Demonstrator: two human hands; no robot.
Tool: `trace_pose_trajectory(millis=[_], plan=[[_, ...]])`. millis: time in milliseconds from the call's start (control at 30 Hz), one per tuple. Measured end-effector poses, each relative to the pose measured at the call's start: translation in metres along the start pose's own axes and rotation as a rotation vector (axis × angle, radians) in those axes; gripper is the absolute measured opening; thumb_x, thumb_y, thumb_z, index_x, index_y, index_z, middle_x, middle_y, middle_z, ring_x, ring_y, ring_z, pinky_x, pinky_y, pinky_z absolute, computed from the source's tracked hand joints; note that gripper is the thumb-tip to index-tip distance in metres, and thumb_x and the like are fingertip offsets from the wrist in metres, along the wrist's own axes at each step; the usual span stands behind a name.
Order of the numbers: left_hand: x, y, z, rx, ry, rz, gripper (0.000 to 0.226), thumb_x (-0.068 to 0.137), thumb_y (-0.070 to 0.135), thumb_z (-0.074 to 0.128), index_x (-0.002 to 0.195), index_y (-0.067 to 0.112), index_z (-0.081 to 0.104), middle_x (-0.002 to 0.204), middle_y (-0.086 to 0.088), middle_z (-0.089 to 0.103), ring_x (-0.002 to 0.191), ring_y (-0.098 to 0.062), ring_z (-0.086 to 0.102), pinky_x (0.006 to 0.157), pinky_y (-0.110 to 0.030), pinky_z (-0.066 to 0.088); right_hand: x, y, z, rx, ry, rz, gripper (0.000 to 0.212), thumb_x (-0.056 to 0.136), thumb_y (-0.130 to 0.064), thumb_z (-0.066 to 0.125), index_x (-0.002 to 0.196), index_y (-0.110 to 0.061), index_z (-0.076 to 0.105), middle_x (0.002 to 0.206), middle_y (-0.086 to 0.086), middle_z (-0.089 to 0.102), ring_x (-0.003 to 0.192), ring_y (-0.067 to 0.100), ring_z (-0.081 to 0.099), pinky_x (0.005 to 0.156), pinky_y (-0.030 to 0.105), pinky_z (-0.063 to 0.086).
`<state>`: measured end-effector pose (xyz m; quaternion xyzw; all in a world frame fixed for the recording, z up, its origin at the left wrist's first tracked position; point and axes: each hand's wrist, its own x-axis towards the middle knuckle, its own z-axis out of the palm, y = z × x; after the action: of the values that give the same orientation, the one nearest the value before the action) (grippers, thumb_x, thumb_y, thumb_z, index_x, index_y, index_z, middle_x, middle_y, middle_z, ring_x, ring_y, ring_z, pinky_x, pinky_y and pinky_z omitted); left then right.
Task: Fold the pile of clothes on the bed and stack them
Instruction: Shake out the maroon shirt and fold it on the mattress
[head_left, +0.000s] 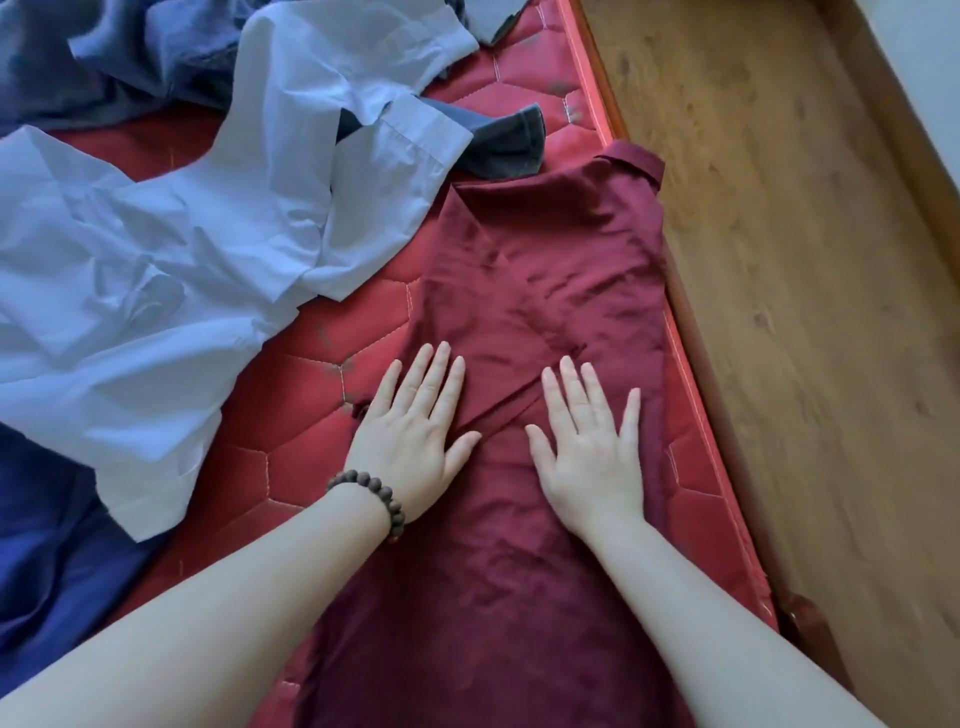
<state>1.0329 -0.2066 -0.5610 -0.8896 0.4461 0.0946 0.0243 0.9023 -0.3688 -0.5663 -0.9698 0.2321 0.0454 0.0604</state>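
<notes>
Maroon shirt (545, 291), centre-right on red mattress (249, 457): left hand (410, 431) and right hand (592, 457) pressed flat, fingers straight. Light-blue shirts (156, 270), upper left.

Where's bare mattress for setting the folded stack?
One bare patch of red mattress: between the light blue shirt and the maroon shirt, beside the left hand. Upper left is crowded with crumpled clothes; the maroon shirt fills the right edge.

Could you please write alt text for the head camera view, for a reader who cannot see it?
Both hands, left hand and right hand, press flat on a maroon shirt laid along the red mattress edge. Crumpled light blue shirts lie to the left.
</notes>
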Motion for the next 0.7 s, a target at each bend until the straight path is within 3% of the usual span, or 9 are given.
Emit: trace_pose_trajectory(millis=[100, 167, 300, 367, 600, 700], plan=[[-0.022, -0.012, -0.004, -0.005, 0.006, -0.072, 0.077, 0.094, 0.058, 0.017, 0.153, 0.008, 0.015, 0.161, -0.010, 0.012, 0.149, -0.023, 0.008, 0.119, -0.048, 0.008, -0.024, 0.020, -0.005, -0.037, 0.017, 0.154, 0.066, 0.096, -0.049, 0.026, 0.152, -0.014, 0.026, 0.160, 0.004, 0.021, 0.148, 0.022, 0.014, 0.116, 0.062, 0.009], [-0.041, -0.004, -0.005, -0.039, 0.029, -0.057, 0.076, 0.095, 0.055, 0.021, 0.152, 0.006, 0.014, 0.161, -0.011, 0.011, 0.149, -0.024, 0.007, 0.119, -0.049, 0.008, -0.045, 0.006, -0.008, -0.015, 0.055, 0.162, 0.065, 0.096, -0.046, 0.030, 0.152, -0.011, 0.027, 0.159, 0.006, 0.022, 0.148, 0.023, 0.014, 0.116, 0.062, 0.009], [-0.089, 0.031, 0.007, -0.085, 0.003, 0.112, 0.070, 0.094, 0.043, 0.029, 0.152, 0.005, 0.021, 0.160, -0.012, 0.015, 0.149, -0.023, 0.011, 0.119, -0.046, 0.011, -0.102, -0.060, 0.001, 0.041, 0.005, -0.139, 0.061, 0.097, -0.037, 0.038, 0.151, -0.011, 0.028, 0.160, 0.004, 0.020, 0.149, 0.020, 0.013, 0.116, 0.060, 0.011], [-0.111, 0.035, 0.015, -0.079, -0.050, 0.135, 0.069, 0.094, 0.044, 0.028, 0.152, 0.007, 0.022, 0.160, -0.011, 0.016, 0.149, -0.023, 0.011, 0.119, -0.045, 0.012, -0.128, -0.069, 0.008, 0.031, -0.057, -0.174, 0.060, 0.097, -0.038, 0.037, 0.151, -0.012, 0.029, 0.160, 0.002, 0.018, 0.149, 0.019, 0.013, 0.116, 0.060, 0.013], [-0.156, -0.014, 0.021, 0.023, -0.132, 0.106, 0.073, 0.094, 0.058, 0.021, 0.154, 0.016, 0.018, 0.161, -0.009, 0.016, 0.149, -0.025, 0.009, 0.119, -0.050, 0.009, -0.191, 0.017, 0.001, -0.036, -0.168, 0.143, 0.067, 0.098, -0.048, 0.025, 0.154, -0.012, 0.019, 0.161, 0.002, 0.012, 0.149, 0.018, 0.007, 0.117, 0.060, 0.006], [-0.171, -0.007, 0.017, 0.009, -0.100, 0.034, 0.075, 0.094, 0.056, 0.023, 0.153, 0.011, 0.015, 0.161, -0.011, 0.013, 0.149, -0.026, 0.005, 0.119, -0.053, 0.005, -0.210, 0.016, -0.003, -0.047, -0.135, 0.210, 0.066, 0.099, -0.045, 0.024, 0.153, -0.008, 0.018, 0.161, 0.006, 0.012, 0.149, 0.022, 0.006, 0.117, 0.061, 0.005]])
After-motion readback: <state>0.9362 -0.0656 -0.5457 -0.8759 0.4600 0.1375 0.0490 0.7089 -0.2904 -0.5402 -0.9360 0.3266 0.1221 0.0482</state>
